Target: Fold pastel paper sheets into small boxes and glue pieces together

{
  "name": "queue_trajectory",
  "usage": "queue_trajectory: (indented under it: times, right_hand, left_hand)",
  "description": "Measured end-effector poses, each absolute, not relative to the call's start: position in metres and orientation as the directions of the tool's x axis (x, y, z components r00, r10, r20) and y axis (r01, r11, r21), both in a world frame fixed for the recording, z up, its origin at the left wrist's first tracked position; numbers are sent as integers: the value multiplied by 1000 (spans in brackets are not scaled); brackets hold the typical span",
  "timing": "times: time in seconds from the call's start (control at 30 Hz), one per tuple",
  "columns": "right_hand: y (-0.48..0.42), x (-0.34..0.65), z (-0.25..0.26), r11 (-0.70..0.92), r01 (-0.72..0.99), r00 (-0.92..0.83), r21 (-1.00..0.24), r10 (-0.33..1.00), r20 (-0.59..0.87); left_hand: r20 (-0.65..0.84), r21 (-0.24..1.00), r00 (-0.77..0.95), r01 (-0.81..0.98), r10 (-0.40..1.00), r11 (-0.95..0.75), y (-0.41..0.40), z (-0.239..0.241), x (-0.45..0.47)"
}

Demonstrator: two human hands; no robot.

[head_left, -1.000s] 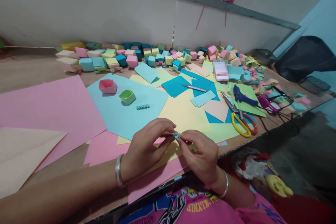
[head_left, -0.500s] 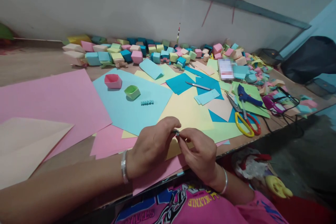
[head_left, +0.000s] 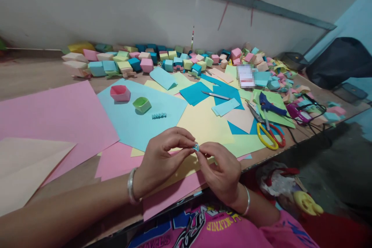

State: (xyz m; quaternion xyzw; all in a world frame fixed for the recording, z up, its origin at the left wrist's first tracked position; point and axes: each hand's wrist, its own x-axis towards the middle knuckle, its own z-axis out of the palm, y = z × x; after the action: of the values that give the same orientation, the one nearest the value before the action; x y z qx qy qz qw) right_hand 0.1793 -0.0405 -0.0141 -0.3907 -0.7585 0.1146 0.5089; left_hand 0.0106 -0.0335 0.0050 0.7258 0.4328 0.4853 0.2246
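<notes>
Between my fingertips is a small folded strip of light blue paper (head_left: 196,147). My left hand (head_left: 165,159) pinches it from the left, thumb below and fingers above. From the right, my right hand (head_left: 221,168) pinches the same strip with thumb and forefinger. Most of the strip is hidden by the fingers. Beyond my hands a zigzag-folded light blue paper strip (head_left: 159,116) lies on a light blue sheet (head_left: 128,124). On that sheet also stand a green paper box (head_left: 142,105) and a pink paper box (head_left: 120,93), both open at the top.
Scissors (head_left: 270,135) with yellow and red handles lie at the right, beside a blue glue gun (head_left: 271,104). A craft knife (head_left: 216,95) rests on dark blue paper. Many folded paper blocks (head_left: 147,65) line the wall. A pink sheet (head_left: 58,112) covers the left side.
My left hand has shifted slightly left and its fingers have straightened, showing more of the blue strip. My right hand keeps its pinch. The whole view has turned slightly.
</notes>
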Motion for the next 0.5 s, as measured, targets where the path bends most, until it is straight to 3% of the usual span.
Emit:
queue_trajectory:
  times: [0.17, 0.5]
  right_hand:
    - [-40, 179, -13, 680, 489, -199, -546, 697, 689]
    - [-43, 185, -6, 792, 520, -323, -320, 529, 784]
  left_hand:
    - [551, 700, 186, 428, 813, -572, -36, 6, 11]
    - [595, 512, 389, 491, 703, -705, -40, -1, 7]
